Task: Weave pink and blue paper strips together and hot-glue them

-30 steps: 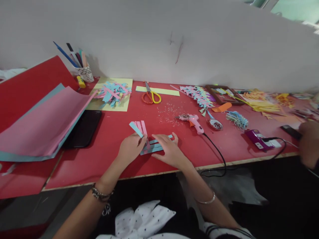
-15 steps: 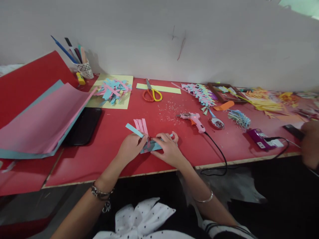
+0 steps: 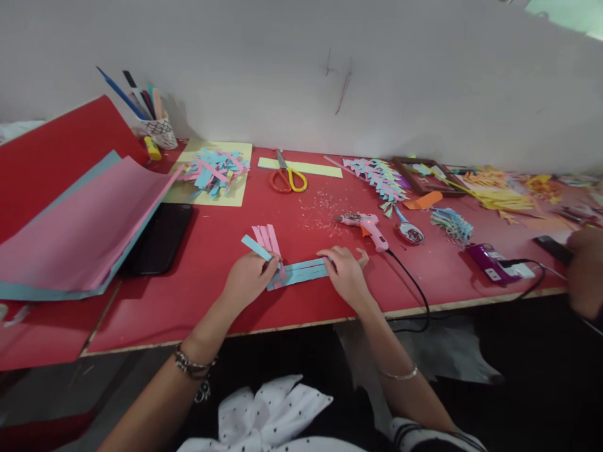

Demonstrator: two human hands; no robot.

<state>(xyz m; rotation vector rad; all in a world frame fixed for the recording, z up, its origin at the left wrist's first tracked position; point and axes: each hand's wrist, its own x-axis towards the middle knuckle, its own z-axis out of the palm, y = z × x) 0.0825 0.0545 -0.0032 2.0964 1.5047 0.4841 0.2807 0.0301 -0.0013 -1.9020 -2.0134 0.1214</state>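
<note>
Blue paper strips [image 3: 306, 271] lie side by side on the red tabletop, crossed at their left end by pink paper strips [image 3: 266, 237] that fan out away from me. My left hand [image 3: 249, 277] is closed, thumb and fingertips pinched at this crossing. One blue strip end [image 3: 254, 246] pokes out past its fingers towards the upper left. At the strips' right end, my right hand [image 3: 347, 276] has thumb and index closed on the upper blue strip, its little finger held out. The fingers partly hide the strip ends.
A pink glue gun [image 3: 367, 226] with a black cord lies right of my hands. Scissors [image 3: 288, 178], a pile of cut strips [image 3: 214, 169] and a spoon [image 3: 409, 231] are further back. A black phone [image 3: 157, 242] lies left. Another person's hand [image 3: 586, 270] is at far right.
My right hand has slid right along the blue strips, away from the crossing, leaving more of them uncovered. The left hand has stayed nearly in place.
</note>
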